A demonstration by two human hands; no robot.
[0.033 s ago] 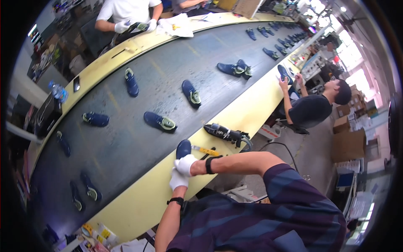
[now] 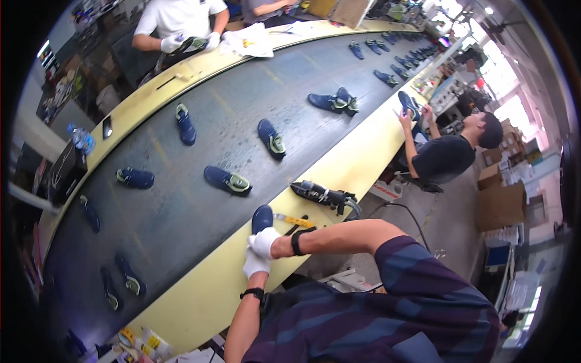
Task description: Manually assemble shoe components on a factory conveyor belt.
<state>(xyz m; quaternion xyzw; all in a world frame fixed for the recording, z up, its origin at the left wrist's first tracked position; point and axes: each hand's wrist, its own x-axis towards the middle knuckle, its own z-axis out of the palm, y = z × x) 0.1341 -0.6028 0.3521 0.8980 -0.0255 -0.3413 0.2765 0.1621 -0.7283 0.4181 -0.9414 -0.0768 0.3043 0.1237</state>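
A dark blue shoe (image 2: 262,218) points away from me over the near yellow ledge, with its toe showing and its rear hidden by my hands. My right hand (image 2: 264,243), in a white glove, is closed on the shoe. My left hand (image 2: 257,264), gloved too, lies right below and against it, closed around the rear part; its fingertips are hidden. Just right of the shoe lie a yellow-handled tool (image 2: 294,221) and a dark thin tool beside it. Farther right on the ledge rests a black hand-held device (image 2: 321,195) with a hose.
Several blue shoes with light green linings lie across the dark conveyor belt (image 2: 200,212). A co-worker in white gloves (image 2: 172,43) handles a shoe at the far ledge. On the right, another person (image 2: 445,157) holds a shoe. A bottle (image 2: 81,138) and phone (image 2: 107,127) are at left.
The shoes on the belt appear slightly lower and farther left, along with most of the scene. My hands keep their hold on the shoe.
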